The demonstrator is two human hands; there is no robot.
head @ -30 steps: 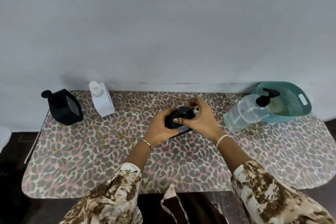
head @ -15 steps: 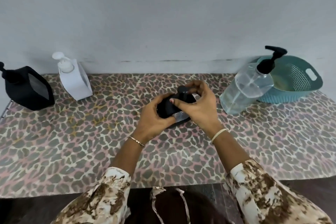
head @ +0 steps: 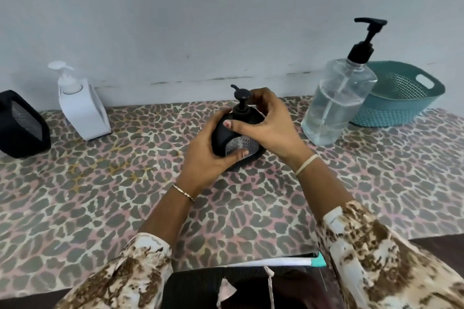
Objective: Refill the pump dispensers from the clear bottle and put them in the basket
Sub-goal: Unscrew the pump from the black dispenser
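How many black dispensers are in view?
2: one black plastic pump dispenser, centre, gripped by left hand and right hand; one black boxy dispenser, far left, partly cropped.

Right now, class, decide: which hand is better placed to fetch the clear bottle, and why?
Probably right. The right hand is nearest the clear bottle, which stands on that side; the left hand grips the black dispenser.

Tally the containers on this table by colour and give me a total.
Black: 2, the far-left black dispenser and the held black dispenser
White: 1, the white dispenser
Clear: 1, the clear bottle
Teal: 1, the basket
Total: 5
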